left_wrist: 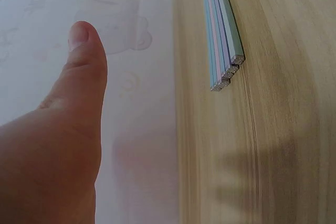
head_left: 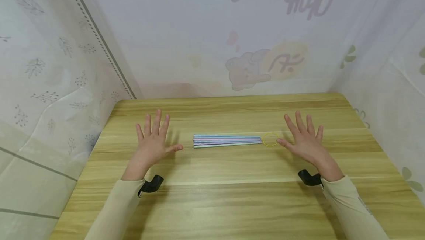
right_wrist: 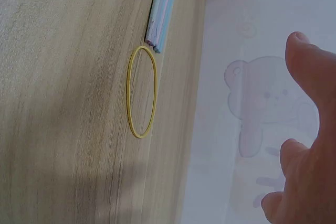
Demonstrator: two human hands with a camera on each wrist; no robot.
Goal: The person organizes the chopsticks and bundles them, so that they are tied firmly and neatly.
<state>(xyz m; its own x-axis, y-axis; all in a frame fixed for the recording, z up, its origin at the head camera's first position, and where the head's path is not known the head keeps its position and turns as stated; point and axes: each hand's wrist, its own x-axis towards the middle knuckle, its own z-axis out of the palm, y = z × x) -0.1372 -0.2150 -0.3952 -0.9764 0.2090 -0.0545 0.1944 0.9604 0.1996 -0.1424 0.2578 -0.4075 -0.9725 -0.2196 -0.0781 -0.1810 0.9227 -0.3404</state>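
Several slim pastel chopsticks [head_left: 227, 141] in blue, pink, purple and green lie side by side on the wooden table. Their thicker square ends [left_wrist: 227, 72] point left, and they taper to the right. A yellow rubber band [right_wrist: 129, 93] lies flat just beyond the narrow tips. My left hand [head_left: 152, 148] is held over the table to the left of the chopsticks, fingers spread and holding nothing. On the other side, my right hand [head_left: 307, 144] is spread the same way, its thumb overlapping the band's right edge in the head view.
The wood-grain table [head_left: 212, 203] reaches back to a pale printed curtain [head_left: 186, 30] with a bear drawing. More printed cloth [head_left: 43, 85] hangs along the left side and the right side. A black wrist mount [head_left: 151, 184] sits on each sleeved forearm.
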